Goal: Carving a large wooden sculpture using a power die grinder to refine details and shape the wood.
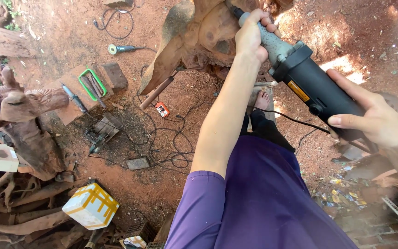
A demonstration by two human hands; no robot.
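Both my hands are on the black power grinder (309,85): my left hand (253,34) is closed around its grey neck, pressed up against the carved wood stump (199,32), and my right hand (369,115) wraps its black rear body. Below, black cables (166,143) tangle across the red dirt ground (51,27).

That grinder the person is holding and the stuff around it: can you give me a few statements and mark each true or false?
1. Both hands hold the grinder. True: the left hand grips its grey neck, the right hand its black body.
2. The grinder points at a wood stump. True.
3. The box on the ground is red. False: it is white with yellow tape.
4. The ground is bare of cables. False: black cables lie tangled on the red earth.
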